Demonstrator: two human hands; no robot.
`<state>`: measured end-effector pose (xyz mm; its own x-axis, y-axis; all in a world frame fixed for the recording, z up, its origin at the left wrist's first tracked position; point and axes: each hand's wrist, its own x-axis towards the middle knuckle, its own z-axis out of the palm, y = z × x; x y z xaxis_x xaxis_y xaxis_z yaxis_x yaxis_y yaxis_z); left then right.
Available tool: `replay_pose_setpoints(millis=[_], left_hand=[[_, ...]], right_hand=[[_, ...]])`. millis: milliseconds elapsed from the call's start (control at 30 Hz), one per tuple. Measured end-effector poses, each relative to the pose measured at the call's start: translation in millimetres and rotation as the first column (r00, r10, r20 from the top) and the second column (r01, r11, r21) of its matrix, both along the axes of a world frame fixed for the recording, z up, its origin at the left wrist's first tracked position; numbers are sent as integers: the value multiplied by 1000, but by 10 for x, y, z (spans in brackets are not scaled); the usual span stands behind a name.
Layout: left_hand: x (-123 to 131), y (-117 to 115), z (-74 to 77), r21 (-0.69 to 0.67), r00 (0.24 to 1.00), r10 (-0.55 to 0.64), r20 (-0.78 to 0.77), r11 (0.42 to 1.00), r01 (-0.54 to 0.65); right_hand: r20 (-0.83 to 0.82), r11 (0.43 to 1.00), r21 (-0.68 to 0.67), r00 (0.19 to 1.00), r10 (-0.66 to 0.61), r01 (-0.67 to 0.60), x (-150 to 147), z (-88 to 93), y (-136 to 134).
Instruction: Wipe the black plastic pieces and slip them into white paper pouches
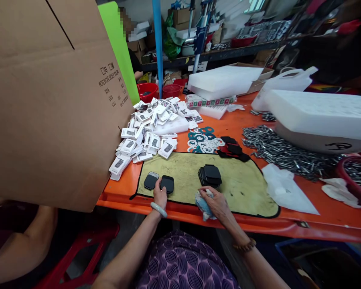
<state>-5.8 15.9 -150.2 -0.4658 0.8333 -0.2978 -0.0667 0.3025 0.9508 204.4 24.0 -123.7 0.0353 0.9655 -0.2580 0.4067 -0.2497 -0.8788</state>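
My left hand (pixel 160 195) rests at the near edge of a yellow-green mat (pixel 237 188), its fingers pinched on a small black square piece (pixel 167 184). A second black piece with a grey face (pixel 151 180) lies just left of it. My right hand (pixel 215 201) is closed around a crumpled light-blue cloth (pixel 202 206) on the mat's front edge. A stack of black square pieces (pixel 210 175) sits just beyond that hand.
A heap of small white cartons (pixel 150 128) lies at the mat's far left. A big cardboard box (pixel 48 96) stands at left. Metal pins (pixel 279 150), round stickers (pixel 202 140), white foam blocks (pixel 321 112) and red bowls (pixel 147 90) cover the orange table (pixel 325 216). Another person's arm (pixel 21 249) shows bottom left.
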Motion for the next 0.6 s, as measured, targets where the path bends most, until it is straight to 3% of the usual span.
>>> replay_pose_setpoints(millis=[67, 133, 233, 300, 400, 500, 600], left_hand=[[19, -67, -6, -48, 981, -58, -185, 998, 50], [65, -175, -4, -113, 899, -154, -410, 987, 118], [163, -302, 23, -147, 772, -250, -584, 968, 202], [251, -298, 73, -124, 736, -297, -609, 952, 281], [433, -141, 186, -66, 707, -392, -588, 895, 442], [652, 85, 281, -23, 683, -473, -556, 831, 557], [846, 243, 306, 11, 661, -543, -518, 768, 640]], right_hand=[[72, 996, 74, 996, -59, 54, 110, 34, 0], [200, 979, 143, 964, -173, 146, 247, 92, 48], [438, 953, 202, 850, -293, 225, 395, 208, 197], [550, 958, 219, 788, -277, 184, 400, 268, 326], [628, 981, 178, 759, -172, 75, 301, 284, 525], [595, 999, 39, 802, -52, 35, 230, 214, 689], [497, 998, -26, 867, -38, 59, 283, 102, 781]])
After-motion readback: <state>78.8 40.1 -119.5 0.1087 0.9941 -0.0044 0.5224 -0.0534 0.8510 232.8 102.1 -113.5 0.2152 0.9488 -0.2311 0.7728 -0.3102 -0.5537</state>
